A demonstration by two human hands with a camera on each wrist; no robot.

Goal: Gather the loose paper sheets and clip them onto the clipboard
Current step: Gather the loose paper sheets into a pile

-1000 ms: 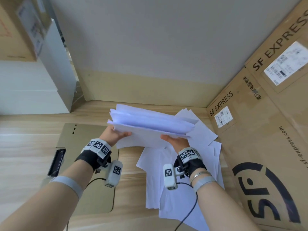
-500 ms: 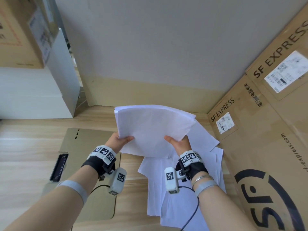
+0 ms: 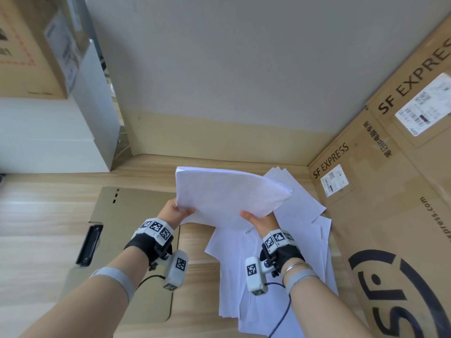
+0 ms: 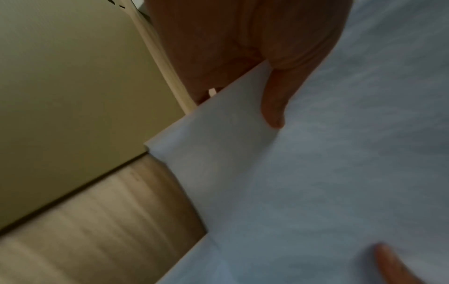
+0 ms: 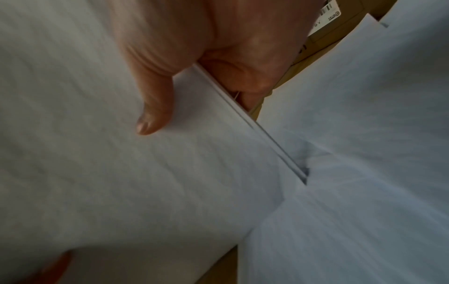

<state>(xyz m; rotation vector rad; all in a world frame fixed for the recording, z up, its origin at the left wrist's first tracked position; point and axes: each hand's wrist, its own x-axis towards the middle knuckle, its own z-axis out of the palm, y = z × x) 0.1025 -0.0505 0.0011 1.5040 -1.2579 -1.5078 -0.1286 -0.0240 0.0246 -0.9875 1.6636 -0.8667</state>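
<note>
I hold a stack of white paper sheets (image 3: 227, 196) up in the air with both hands, its top tilted away from me. My left hand (image 3: 177, 212) pinches the stack's lower left edge, thumb on top (image 4: 274, 107). My right hand (image 3: 260, 219) pinches the lower right edge, thumb (image 5: 150, 115) over the sheets (image 5: 97, 153). More loose sheets (image 3: 273, 259) lie spread on the wooden table under and right of the stack. The brown clipboard (image 3: 127, 211) lies flat to the left, its black clip (image 3: 89, 245) at the left end.
A large SF Express cardboard box (image 3: 390, 215) stands close on the right. White boxes (image 3: 48, 137) and another cardboard box (image 3: 29, 45) are stacked at the back left. A grey wall (image 3: 219, 69) closes the back of the table (image 3: 36, 215).
The held sheets went from a loose, fanned, nearly flat bundle to a squared stack tipped upright. Both hands stayed at its lower edge and rose slightly.
</note>
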